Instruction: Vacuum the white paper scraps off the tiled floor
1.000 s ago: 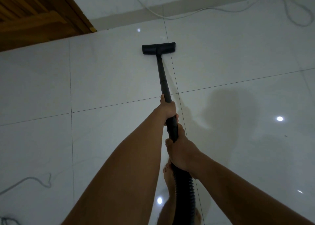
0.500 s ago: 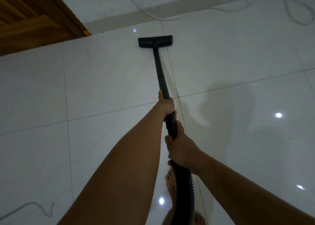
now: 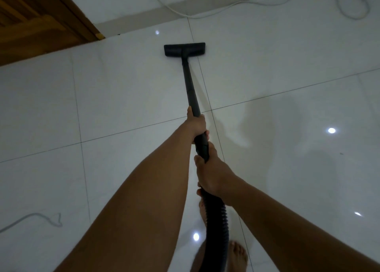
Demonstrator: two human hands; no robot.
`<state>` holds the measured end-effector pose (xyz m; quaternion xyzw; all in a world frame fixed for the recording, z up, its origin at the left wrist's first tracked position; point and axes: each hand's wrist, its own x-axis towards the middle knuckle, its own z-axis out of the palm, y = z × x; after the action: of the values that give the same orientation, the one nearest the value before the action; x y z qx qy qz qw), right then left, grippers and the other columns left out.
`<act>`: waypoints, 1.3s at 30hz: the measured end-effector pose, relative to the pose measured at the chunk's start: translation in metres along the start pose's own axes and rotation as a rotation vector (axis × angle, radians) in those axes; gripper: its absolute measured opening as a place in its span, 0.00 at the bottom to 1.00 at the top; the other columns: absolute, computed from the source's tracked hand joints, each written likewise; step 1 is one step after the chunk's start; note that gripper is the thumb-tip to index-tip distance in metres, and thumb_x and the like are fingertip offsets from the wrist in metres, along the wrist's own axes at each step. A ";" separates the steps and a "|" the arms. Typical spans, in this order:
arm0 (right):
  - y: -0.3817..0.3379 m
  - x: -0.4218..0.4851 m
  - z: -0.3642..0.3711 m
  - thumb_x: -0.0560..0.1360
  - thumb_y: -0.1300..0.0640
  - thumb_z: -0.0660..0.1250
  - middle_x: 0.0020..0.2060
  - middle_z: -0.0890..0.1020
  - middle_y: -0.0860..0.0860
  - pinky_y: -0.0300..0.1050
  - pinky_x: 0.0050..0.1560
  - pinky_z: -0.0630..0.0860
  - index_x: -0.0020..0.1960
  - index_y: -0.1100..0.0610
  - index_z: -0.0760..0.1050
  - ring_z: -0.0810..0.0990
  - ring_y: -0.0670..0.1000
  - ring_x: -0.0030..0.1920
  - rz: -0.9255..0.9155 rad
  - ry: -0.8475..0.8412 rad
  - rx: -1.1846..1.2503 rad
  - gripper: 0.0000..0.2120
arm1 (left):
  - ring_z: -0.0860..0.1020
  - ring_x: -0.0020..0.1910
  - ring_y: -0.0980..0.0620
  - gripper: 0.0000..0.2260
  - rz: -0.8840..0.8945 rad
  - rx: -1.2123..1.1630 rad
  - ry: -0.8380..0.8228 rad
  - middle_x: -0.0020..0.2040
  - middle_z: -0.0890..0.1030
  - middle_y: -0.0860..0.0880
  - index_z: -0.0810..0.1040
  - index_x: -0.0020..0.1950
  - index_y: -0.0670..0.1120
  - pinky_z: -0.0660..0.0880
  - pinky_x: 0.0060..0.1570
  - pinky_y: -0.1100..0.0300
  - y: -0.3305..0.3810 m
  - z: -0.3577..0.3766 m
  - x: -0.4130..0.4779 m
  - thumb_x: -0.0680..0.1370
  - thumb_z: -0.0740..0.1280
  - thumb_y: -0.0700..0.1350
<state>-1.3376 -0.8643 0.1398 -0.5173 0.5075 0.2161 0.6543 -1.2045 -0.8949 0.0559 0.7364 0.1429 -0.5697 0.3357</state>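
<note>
Pointing straight ahead, wand (image 3: 190, 86) slopes down to nozzle (image 3: 184, 49)

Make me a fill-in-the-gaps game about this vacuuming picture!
1. The floor head of the vacuum is the colour ____.
2. The wand is gripped by ____ hands: the left hand farther along, the right hand next to the ribbed hose.
3. The door at the top left is made of ____.
4. The foot beside the hose wears no shoe, so it is ____.

Missing words: black; two; wood; bare.
</note>
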 end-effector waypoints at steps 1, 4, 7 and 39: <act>0.004 -0.009 -0.001 0.86 0.50 0.56 0.42 0.77 0.55 0.38 0.26 0.77 0.82 0.40 0.45 0.79 0.49 0.33 -0.004 -0.001 -0.018 0.29 | 0.73 0.32 0.53 0.30 -0.006 -0.003 -0.004 0.40 0.74 0.45 0.43 0.81 0.68 0.78 0.39 0.57 -0.006 0.002 -0.006 0.87 0.56 0.50; 0.018 -0.039 -0.005 0.87 0.51 0.55 0.42 0.77 0.55 0.31 0.20 0.70 0.83 0.44 0.45 0.77 0.47 0.30 -0.014 -0.008 -0.097 0.29 | 0.73 0.32 0.52 0.30 -0.017 0.014 -0.028 0.39 0.74 0.44 0.42 0.81 0.67 0.79 0.45 0.55 -0.029 0.012 -0.027 0.87 0.56 0.50; 0.035 -0.075 -0.012 0.87 0.51 0.55 0.45 0.78 0.57 0.31 0.20 0.70 0.83 0.43 0.45 0.77 0.47 0.31 0.010 -0.017 -0.104 0.29 | 0.74 0.31 0.52 0.30 -0.025 0.044 -0.050 0.36 0.75 0.44 0.40 0.81 0.66 0.80 0.53 0.50 -0.055 0.024 -0.054 0.87 0.55 0.50; 0.056 -0.122 -0.027 0.86 0.55 0.55 0.49 0.79 0.56 0.32 0.19 0.69 0.82 0.44 0.48 0.78 0.48 0.34 0.063 -0.003 -0.081 0.28 | 0.74 0.31 0.53 0.30 -0.041 0.091 -0.034 0.37 0.75 0.44 0.41 0.82 0.65 0.81 0.47 0.53 -0.084 0.049 -0.093 0.87 0.56 0.50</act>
<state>-1.4424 -0.8385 0.2240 -0.5267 0.5135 0.2577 0.6265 -1.3203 -0.8494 0.1091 0.7380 0.1263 -0.5949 0.2924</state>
